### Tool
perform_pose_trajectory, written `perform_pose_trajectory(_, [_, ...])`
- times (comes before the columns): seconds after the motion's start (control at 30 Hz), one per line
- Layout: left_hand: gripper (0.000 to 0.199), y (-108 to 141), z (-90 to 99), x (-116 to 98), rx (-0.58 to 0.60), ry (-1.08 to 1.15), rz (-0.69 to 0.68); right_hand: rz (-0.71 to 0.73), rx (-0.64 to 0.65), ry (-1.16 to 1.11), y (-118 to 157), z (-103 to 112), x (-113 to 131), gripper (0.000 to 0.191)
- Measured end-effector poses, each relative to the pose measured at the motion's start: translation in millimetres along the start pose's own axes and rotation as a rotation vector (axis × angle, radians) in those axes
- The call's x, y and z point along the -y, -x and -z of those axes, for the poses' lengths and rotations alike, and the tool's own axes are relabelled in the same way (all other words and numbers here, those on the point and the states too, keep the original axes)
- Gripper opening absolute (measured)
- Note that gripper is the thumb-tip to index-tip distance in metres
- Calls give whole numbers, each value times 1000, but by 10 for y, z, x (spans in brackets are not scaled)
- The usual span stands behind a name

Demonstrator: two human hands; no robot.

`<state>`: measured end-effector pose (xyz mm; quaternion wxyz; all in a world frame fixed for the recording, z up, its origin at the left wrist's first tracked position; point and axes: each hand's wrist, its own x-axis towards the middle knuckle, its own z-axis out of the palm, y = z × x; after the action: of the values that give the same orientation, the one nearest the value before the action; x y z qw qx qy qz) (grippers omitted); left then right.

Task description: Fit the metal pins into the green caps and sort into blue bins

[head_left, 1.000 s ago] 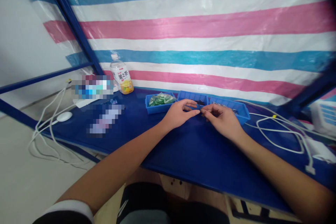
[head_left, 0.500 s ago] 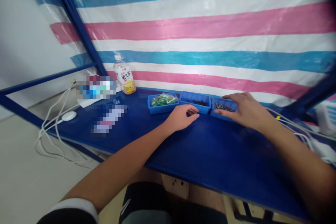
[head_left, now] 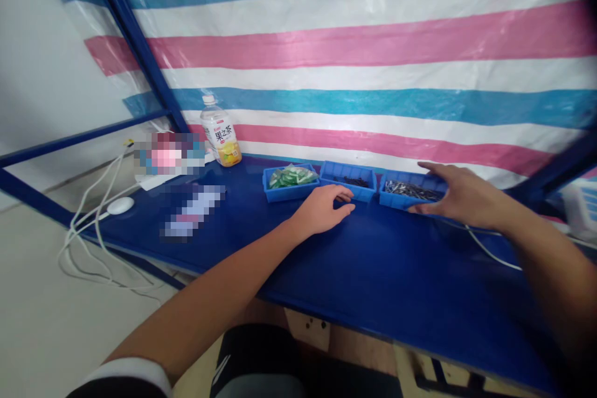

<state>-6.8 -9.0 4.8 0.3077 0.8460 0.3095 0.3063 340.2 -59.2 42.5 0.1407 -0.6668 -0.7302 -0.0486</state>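
Observation:
Three blue plastic bins stand in a row at the back of the blue table. The left bin (head_left: 291, 194) holds green-and-clear plastic packets (head_left: 292, 176). In the middle bin (head_left: 347, 170) lie small dark pieces, perhaps screws. Silvery, thin metal pieces (head_left: 410, 190) fill the right bin (head_left: 396, 201). My left hand (head_left: 321, 208) is just in front of the middle bin, fingers loosely curved and thumb apart, nothing visible in it. At the right end of the right bin is my right hand (head_left: 469, 196), thumb and fingers spread wide; I cannot tell whether it touches the bin.
A drink bottle (head_left: 222, 137) stands at the back left. Blurred-out items lie near it. White cables (head_left: 100, 224) and a round white puck (head_left: 120, 206) hang over the left edge. More cable (head_left: 489, 253) runs at the right. A striped tarp (head_left: 349, 50) hangs behind the table (head_left: 354, 273).
My right hand has moved right, away from over the right bin, so more of that bin and its metal pieces shows. My left hand has stayed almost still.

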Motion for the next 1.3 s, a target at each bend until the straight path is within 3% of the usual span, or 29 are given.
perform_pose_trajectory(0.17, [36, 18, -7, 8, 7, 0, -29, -28, -194, 69, 11, 89, -82, 117])
perform_pose_trajectory(0.27, [58, 34, 4, -32, 9, 70, -51, -62, -289, -1, 56, 195, 23, 112])
perform_pose_trajectory(0.43, [105, 39, 16, -97, 106, 299, 68, -121, -214, -254, 189, 362, 372, 105])
perform_pose_trajectory(0.5, [118, 44, 21, -105, 138, 355, 109, -66, -166, -335, 234, 382, 483, 103])
perform_pose_trajectory(0.6, [130, 66, 35, -112, 179, 387, 115, 43, 8, -450, 276, 353, 597, 103])
perform_pose_trajectory(0.77, [125, 97, 38, -91, 172, 226, 20, 238, 15, -406, 282, 243, 745, 100])
perform_pose_trajectory(0.93, [110, 71, 5, -23, 144, 145, 13, 291, -47, -390, 256, 180, 767, 107])
perform_pose_trajectory(1.07, [107, 65, 17, 10, 146, 176, 54, 249, 45, -434, 242, 123, 624, 123])
perform_pose_trajectory(1.2, [109, 69, 55, 19, 161, 196, 89, 103, 221, -509, 240, 125, 496, 132])
perform_pose_trajectory(1.3, [111, 79, 83, -12, 187, 164, 102, 57, 211, -517, 248, 187, 493, 129])
